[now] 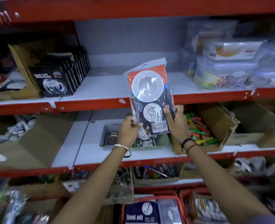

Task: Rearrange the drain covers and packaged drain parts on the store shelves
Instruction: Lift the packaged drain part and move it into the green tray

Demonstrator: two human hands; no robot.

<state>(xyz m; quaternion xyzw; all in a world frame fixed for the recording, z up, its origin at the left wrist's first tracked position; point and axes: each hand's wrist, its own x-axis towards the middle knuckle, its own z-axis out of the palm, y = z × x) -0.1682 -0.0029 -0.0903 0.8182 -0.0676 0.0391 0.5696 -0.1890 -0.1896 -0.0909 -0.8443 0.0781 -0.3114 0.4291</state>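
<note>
Drain pack (pixel 149 97) between both hands

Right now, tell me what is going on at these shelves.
A person holds a packaged drain part upright in both hands, left hand at its lower left corner, right hand along its lower right edge. It is raised in front of the bare middle stretch of the upper shelf. On the shelf below sit a square drain cover and a green tray with more packets.
</note>
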